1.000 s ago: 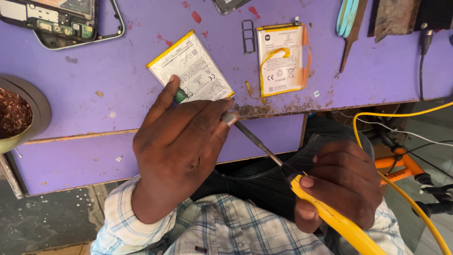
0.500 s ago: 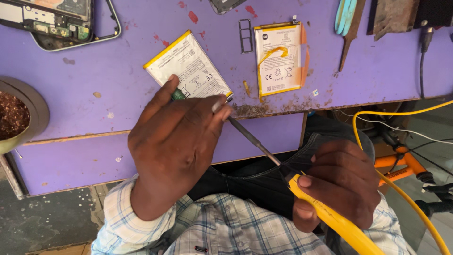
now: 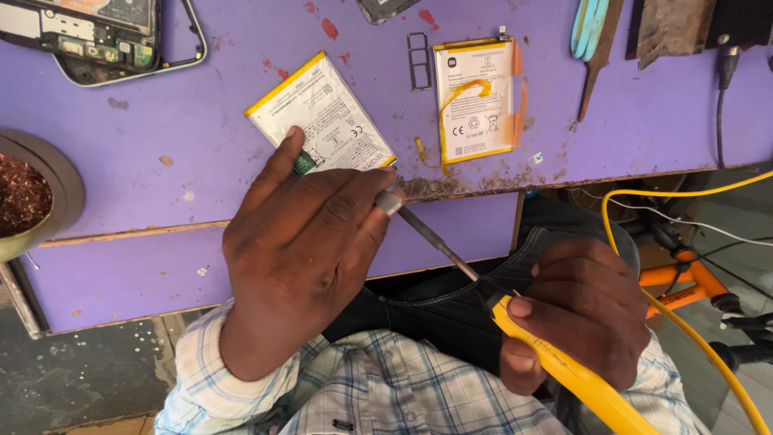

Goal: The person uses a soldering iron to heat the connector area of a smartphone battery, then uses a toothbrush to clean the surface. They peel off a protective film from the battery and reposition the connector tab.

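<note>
Two hands: both busy at the edge of the purple bench [image 3: 161,137].
Far left: brown bowl [image 3: 32,201] at the bench edge; opened phone [image 3: 105,36] top left, parked out of the way.
Left hand [image 3: 302,250]: fingers pressed together, thumb and fingertips pinching a small green-and-silver part [image 3: 388,201], held just off the bench edge so the iron tip can reach it.
Near battery [image 3: 322,117]: flat on the bench, just beyond the left fingers, partly covered by them.
Soldering iron [image 3: 564,370]: yellow handle, thin dark tip angled up-left to the pinched part.
Right hand [image 3: 584,310]: fingers curled tight round the handle, low over the lap, likely for steadiness.
Second battery [image 3: 475,101]: further right, apart from both hands.
Cable [image 3: 676,322]: yellow, loops off right.
</note>
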